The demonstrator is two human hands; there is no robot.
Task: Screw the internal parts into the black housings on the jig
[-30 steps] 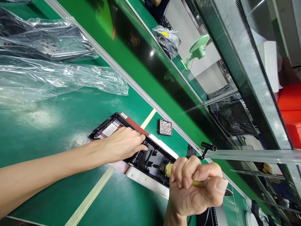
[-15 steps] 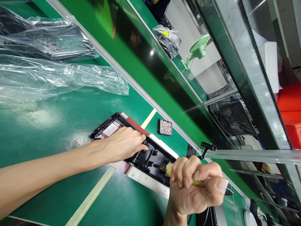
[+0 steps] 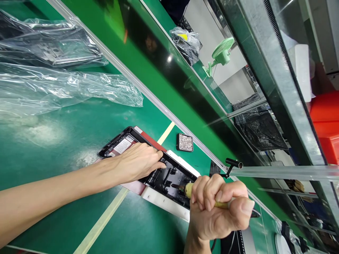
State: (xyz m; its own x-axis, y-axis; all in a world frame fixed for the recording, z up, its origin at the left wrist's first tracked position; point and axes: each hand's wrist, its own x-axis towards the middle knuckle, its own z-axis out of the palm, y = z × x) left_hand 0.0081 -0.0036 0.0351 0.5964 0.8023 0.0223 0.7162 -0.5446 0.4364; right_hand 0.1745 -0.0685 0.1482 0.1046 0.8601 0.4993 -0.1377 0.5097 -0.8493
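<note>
A long black plastic housing (image 3: 169, 173) lies at a slant on the green bench, open side up, with ribs and posts inside and a white label near its far left end. My left hand (image 3: 141, 158) reaches across it with bent fingers, gripping and pressing it. In my right hand (image 3: 218, 208) is a yellow-handled soldering iron (image 3: 189, 190), held in a fist. Its thin metal tip points left into the housing, near a post; whether it touches cannot be told. White blocks (image 3: 160, 203) flank the housing along both long sides.
Clear plastic bags (image 3: 66, 84) with dark parts lie at the upper left. A small black box (image 3: 184, 142) of tiny metal pieces stands beyond the housing. A metal rail (image 3: 159, 109) borders the bench, and a black tube fitting (image 3: 234, 164) rises at the right.
The whole view has shifted slightly left. Both hands, the soldering iron and the housing keep nearly the same positions relative to each other.
</note>
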